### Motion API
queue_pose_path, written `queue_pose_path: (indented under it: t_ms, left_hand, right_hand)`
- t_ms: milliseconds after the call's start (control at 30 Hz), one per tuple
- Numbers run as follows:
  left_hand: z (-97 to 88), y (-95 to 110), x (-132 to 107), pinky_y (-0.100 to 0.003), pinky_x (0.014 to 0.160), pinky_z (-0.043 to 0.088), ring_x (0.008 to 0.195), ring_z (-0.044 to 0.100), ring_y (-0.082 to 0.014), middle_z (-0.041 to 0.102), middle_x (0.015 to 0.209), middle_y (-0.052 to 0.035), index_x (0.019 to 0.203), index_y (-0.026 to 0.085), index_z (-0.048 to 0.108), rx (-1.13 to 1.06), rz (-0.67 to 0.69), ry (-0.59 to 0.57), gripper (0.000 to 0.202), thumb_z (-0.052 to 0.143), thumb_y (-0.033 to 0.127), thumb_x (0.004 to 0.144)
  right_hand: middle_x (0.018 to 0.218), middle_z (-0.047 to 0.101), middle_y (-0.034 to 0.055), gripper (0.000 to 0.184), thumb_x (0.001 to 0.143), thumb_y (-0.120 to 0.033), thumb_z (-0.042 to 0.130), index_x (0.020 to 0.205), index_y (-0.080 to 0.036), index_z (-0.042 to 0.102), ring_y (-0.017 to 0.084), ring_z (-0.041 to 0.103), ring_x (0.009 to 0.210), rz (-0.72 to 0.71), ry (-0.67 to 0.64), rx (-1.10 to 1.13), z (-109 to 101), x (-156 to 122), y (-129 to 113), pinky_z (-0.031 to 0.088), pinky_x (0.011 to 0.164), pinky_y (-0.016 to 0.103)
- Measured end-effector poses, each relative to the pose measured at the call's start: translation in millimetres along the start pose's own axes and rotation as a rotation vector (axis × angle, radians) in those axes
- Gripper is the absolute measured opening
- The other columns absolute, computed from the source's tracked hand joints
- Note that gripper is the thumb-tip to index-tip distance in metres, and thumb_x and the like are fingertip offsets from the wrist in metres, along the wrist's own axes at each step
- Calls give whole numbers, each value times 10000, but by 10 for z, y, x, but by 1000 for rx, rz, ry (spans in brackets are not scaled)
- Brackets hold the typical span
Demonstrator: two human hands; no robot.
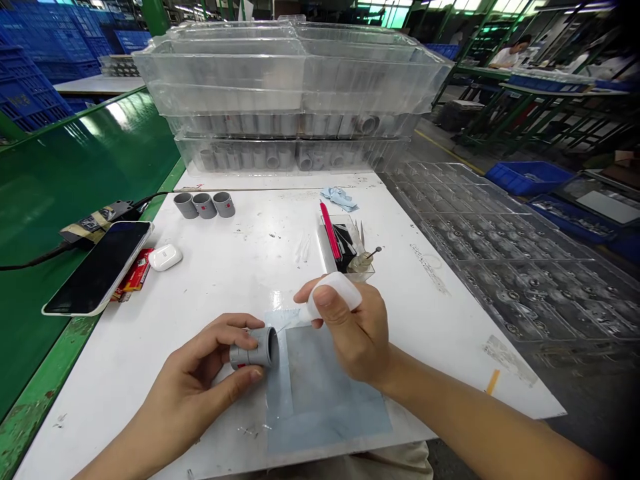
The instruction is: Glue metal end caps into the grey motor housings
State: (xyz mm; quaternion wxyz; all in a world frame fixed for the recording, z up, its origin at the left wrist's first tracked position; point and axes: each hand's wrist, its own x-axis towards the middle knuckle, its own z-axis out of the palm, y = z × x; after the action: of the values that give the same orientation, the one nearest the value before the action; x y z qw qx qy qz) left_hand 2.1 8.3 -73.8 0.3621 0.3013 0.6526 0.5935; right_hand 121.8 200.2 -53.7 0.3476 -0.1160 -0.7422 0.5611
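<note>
Head view: left hand (193, 387) closed around a grey plastic pipe coupling (253, 350), thumb underneath and fingers over the top, the coupling's long axis lying nearly level, its open mouth turned right toward the other hand. Right hand (353, 327) closed on a small white squeeze bottle (336, 295), tilted, with its thin nozzle (303, 313) aimed down and left, close by the coupling's rim, contact impossible to make out. Right hand nearer that open end, left hand around the body of the coupling, both above a pale blue mat (327, 400) on a white worktable (250, 247).

Toward the table's far edge, three more grey couplings (204, 205) in a short row. Beyond them, stacked clear plastic trays (290, 87) with rows of grey couplings inside. Right of centre, a clear holder (357, 267) with a pink marker (330, 230) and pointed tools. On the left, a phone (97, 267) and a white earbud case (165, 257). Past the right edge, a large clear tray (505, 253) holding small round parts, then blue crates (527, 177).
</note>
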Motion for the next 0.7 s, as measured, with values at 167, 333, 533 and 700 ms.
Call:
queue_pose_path:
  t_ms: [167,333,533,700]
  left_hand:
    - [-3,-16,6,-166,909,498,1238,553,-193,645,1260,-22,920,300,723,-1,10,-11,105,792,256,855]
    - [2,-10,-1,-180,896,515,1238,559,-204,652,1257,-27,916,299,727,11,7,3,107,792,250,848]
    - [-1,-4,-11,-219,916,531,1238,574,-229,663,1258,-46,909,296,739,49,-8,32,107,807,281,828]
    - [-15,-16,-8,-205,954,513,1231,586,-211,657,1277,-44,908,295,738,57,-14,23,107,806,292,826]
  right_hand:
    - [635,606,23,515,1029,-457,512,600,-174,510,98,549,524,-52,-13,-18,5,13,10,412,471,253]
    - [571,549,-3,495,1028,-449,519,620,-169,542,93,542,506,-58,-16,-53,4,14,24,398,464,244]
    - [556,537,-15,434,1022,-479,517,776,-161,682,103,526,485,-23,-33,-91,9,0,30,387,455,252]
    - [536,512,-20,453,1023,-494,506,777,-163,695,107,505,480,-7,-55,-89,10,-11,33,362,450,257]
